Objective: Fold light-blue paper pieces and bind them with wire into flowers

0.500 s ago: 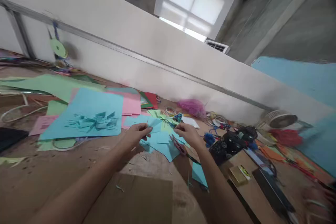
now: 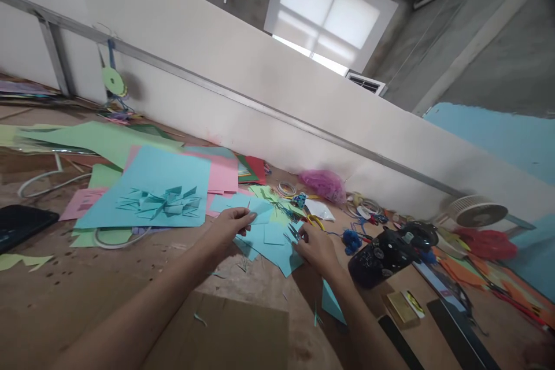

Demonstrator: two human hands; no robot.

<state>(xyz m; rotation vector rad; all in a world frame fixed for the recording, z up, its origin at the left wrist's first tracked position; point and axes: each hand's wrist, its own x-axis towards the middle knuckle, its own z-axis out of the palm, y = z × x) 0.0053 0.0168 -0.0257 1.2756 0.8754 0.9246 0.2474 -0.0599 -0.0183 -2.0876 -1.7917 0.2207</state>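
Pinching blue paper (image 2: 261, 211), apparently: left hand (image 2: 236, 222), mid-frame. Right hand (image 2: 314, 247) grips scissors (image 2: 294, 232). Paper judged light, easily creased; hold by edge.

The large blue sheet (image 2: 173, 165) is smooth matt paper, the scissor blades (image 2: 294, 232) metallic, the black container (image 2: 376, 263) glossy.

White fan (image 2: 476, 212) near red bag (image 2: 489, 243); window (image 2: 329, 6) above partition (image 2: 243, 69).
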